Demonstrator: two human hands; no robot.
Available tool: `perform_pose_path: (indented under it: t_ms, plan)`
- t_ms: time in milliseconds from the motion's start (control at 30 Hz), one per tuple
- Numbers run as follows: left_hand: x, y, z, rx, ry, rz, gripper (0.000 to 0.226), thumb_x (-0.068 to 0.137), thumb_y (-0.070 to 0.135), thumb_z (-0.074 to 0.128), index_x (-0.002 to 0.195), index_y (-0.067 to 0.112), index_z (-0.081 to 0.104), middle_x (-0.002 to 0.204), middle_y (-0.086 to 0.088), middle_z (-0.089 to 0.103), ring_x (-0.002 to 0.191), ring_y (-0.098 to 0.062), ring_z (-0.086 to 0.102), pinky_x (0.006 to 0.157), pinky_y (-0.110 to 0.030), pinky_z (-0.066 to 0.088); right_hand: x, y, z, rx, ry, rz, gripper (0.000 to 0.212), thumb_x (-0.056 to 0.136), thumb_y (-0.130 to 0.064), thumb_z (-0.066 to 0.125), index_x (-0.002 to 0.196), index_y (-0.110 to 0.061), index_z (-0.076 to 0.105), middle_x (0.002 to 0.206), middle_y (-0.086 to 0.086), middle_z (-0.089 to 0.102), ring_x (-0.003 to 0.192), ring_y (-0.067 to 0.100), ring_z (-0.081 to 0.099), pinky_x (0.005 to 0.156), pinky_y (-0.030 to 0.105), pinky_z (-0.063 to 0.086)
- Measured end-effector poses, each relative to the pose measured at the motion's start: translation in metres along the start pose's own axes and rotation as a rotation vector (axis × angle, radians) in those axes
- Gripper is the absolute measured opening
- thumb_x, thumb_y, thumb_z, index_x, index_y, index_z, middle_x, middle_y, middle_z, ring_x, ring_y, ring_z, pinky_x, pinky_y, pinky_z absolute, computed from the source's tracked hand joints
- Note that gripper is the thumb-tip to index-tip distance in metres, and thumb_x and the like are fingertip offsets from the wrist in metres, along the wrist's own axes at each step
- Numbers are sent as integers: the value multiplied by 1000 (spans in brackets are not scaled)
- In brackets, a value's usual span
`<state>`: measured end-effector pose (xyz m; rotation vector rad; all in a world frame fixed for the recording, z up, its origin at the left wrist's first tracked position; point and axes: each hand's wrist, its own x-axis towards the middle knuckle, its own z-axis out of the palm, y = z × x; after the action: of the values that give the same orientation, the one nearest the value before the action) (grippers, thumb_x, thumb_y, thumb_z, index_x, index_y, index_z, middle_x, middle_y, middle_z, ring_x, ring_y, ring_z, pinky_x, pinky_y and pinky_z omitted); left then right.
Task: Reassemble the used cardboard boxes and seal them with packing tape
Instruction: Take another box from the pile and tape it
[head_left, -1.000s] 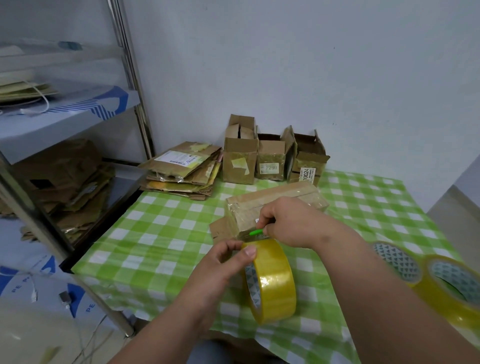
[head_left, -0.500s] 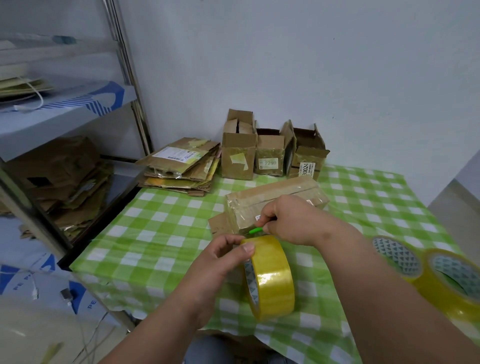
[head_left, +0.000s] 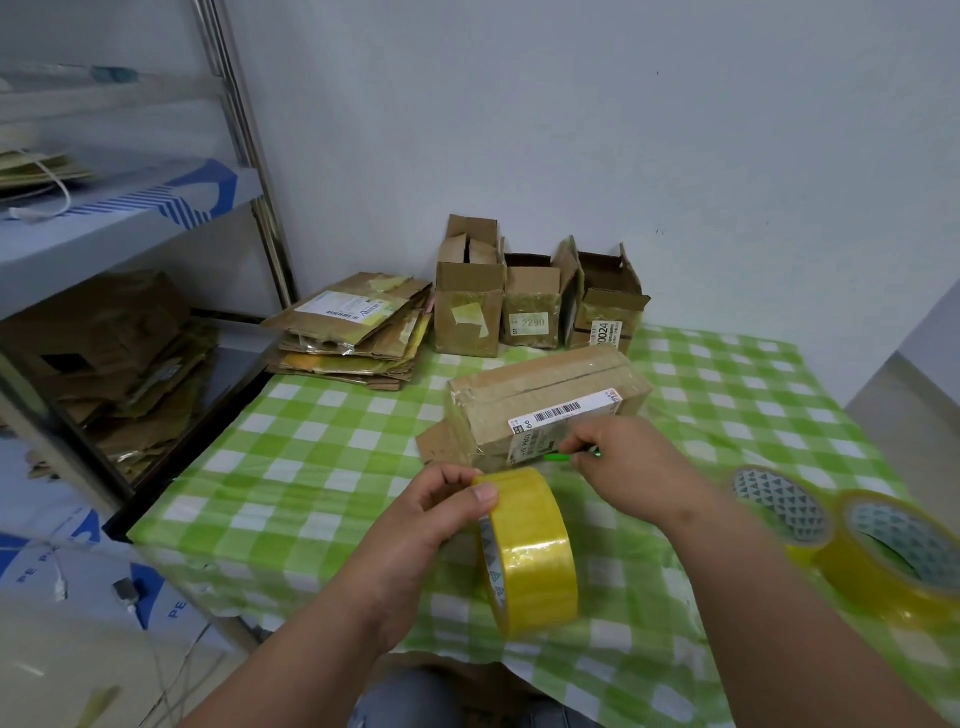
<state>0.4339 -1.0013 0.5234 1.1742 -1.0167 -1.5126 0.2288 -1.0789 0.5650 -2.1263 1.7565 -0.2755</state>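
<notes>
The box (head_left: 545, 410) lies on its side near the middle of the tabletop (head_left: 291, 467), wrapped in glossy tape, its barcode label facing the person and one loose flap sticking out at its 8 o'clock corner. A second ago the right hand (head_left: 631, 467) sat over the box's near face, hiding that label, with the green cutter (head_left: 563, 457) pressed down where tape met roll; now the hand has slid off toward 3 o'clock and the label is in plain sight. The grip there pinches the cutter between thumb and fingertips, blade end pointing at 9 o'clock toward the box. The roll (head_left: 530, 553) has come away too: it stands on edge just nearer than the box, at its 6 o'clock, and I can see no strip running between them, though clear tape would be hard to spot. The left hand (head_left: 431, 535) holds the roll, thumb laid over the top of the rim and fingers curled behind. To my eye the strip has just been cut, so this seam looks done and the loose flap is likely next. Beyond, at 12 o'clock against the wall, three small boxes (head_left: 535, 306) stand with flaps open, a stack of flattened cardboard (head_left: 353, 332) lies at 10 o'clock, and two spare rolls (head_left: 852, 535) sit at 4 o'clock. The view has also drawn in a little closer.
</notes>
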Motion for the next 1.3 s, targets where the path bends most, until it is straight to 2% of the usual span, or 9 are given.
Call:
perform_pose_path:
  t_ms: [200, 300, 400, 567, 867, 1033, 1167, 1233, 1300]
  plan:
    - [0, -1, 3, 22, -1, 2, 50, 56, 59, 76, 96, 28, 69, 102, 3, 69, 105, -18, 60, 102, -41, 38, -9, 13, 28, -205, -15, 111, 39, 93, -22, 56, 127, -40, 60, 140, -12, 51, 130, 18, 45, 107, 38, 31]
    - [0, 0, 4, 36, 1, -1, 51, 56, 60, 75, 96, 28, 69, 101, 3, 69, 106, -20, 60, 102, -41, 39, -11, 3, 31, 293, 114, 153, 18, 94, -27, 61, 108, -30, 71, 115, -9, 67, 110, 17, 59, 99, 39, 45]
    - [0, 2, 5, 47, 7, 3, 51, 56, 61, 74, 94, 27, 68, 98, 3, 69, 104, -20, 60, 98, -40, 40, -20, -18, 26, 891, -59, 250, 26, 92, -38, 62, 81, -18, 75, 74, -5, 71, 71, 14, 62, 74, 36, 45]
    - [0, 2, 4, 63, 7, -4, 50, 56, 60, 75, 93, 28, 68, 99, 3, 69, 104, -20, 60, 99, -42, 41, -19, -22, 36, 1030, -216, 372, 33, 83, -52, 67, 77, -21, 74, 75, 1, 73, 77, 21, 66, 80, 38, 48]
    - [-2, 7, 2, 197, 21, -19, 49, 59, 66, 75, 94, 33, 70, 100, 9, 72, 105, -15, 63, 96, -38, 47, -6, -40, 35, 1215, -275, 465, 15, 58, -17, 71, 70, -9, 66, 69, 12, 61, 71, 29, 57, 76, 42, 46]
    - [-3, 23, -3, 685, 409, 172, 62, 69, 79, 50, 103, 27, 58, 92, 5, 65, 84, -9, 62, 65, -26, 45, -3, -40, 42, 1239, -192, 472, 3, 72, -2, 65, 73, -5, 66, 70, 16, 59, 66, 30, 57, 72, 43, 48]
    - [33, 39, -11, 825, 319, 448, 28, 98, 31, 56, 125, 33, 63, 124, 10, 57, 114, -10, 55, 86, -25, 43, -4, -40, 44, 1255, -160, 455, 17, 73, 1, 65, 59, -7, 66, 63, 14, 57, 59, 28, 55, 67, 40, 46]
    - [57, 44, -7, 1029, 155, 449, 34, 96, 31, 59, 130, 35, 62, 144, 10, 47, 133, -11, 40, 107, -30, 35, -4, -43, 44, 1287, -165, 437, 5, 70, -1, 66, 68, -6, 65, 65, 14, 55, 57, 27, 53, 64, 38, 44]
    - [73, 45, -1, 1247, 66, 399, 34, 94, 42, 60, 128, 37, 64, 150, 11, 43, 138, -15, 30, 115, -35, 27, -5, -42, 44, 1311, -192, 431, 23, 59, -8, 69, 81, -6, 66, 71, 16, 54, 58, 28, 52, 65, 39, 43]
